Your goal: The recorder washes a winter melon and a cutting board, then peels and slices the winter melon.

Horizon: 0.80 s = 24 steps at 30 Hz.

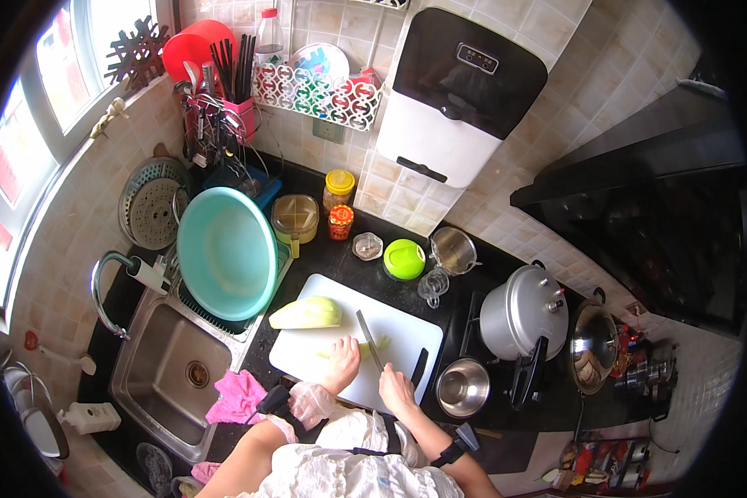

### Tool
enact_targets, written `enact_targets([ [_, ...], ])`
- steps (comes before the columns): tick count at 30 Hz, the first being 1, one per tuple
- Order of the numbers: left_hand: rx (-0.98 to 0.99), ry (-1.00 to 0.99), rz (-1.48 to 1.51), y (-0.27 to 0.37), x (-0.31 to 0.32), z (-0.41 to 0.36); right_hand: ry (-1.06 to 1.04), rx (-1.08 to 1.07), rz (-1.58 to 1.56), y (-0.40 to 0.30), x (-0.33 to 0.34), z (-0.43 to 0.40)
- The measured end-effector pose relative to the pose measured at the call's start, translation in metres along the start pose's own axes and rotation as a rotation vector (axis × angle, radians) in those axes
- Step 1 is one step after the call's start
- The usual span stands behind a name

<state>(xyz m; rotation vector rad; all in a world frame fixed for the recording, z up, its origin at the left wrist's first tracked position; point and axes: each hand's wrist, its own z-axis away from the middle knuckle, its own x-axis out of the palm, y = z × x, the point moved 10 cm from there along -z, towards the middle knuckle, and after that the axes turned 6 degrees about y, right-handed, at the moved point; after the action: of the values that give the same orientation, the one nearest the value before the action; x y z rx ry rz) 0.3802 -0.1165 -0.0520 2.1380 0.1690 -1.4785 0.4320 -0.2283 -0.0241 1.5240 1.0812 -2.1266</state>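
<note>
On the black counter lies a white cutting board (398,324) with a dark handle slot at its right. My right hand (396,389) is closed on the handle of a kitchen knife (368,339), its blade pointing up and away over the board. Left of the blade, my left hand (343,360) presses on a pale green piece of vegetable (324,354), mostly hidden under the fingers. Small green slices (383,342) lie to the right of the blade. A larger peeled pale green gourd or melon piece (307,313) rests at the board's upper left.
At left are a steel sink (174,367), a teal basin (227,252) and a pink cloth (238,396). Behind the board stand jars (340,222), a green-lidded container (404,259) and a strainer (454,250). A steel bowl (463,388) and pressure cooker (516,314) are at right.
</note>
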Motion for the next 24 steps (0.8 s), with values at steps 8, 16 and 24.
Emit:
enact_targets([
  [8,0.029,0.051,-0.046,0.003,0.000,-0.001,0.028,0.035,0.003,0.014,0.026,-0.008],
  [16,0.017,0.052,-0.080,0.000,-0.002,0.000,0.025,0.006,-0.056,-0.009,-0.021,0.003],
  [24,0.045,0.048,-0.061,0.005,-0.010,-0.002,0.016,0.016,-0.046,-0.008,-0.033,0.012],
])
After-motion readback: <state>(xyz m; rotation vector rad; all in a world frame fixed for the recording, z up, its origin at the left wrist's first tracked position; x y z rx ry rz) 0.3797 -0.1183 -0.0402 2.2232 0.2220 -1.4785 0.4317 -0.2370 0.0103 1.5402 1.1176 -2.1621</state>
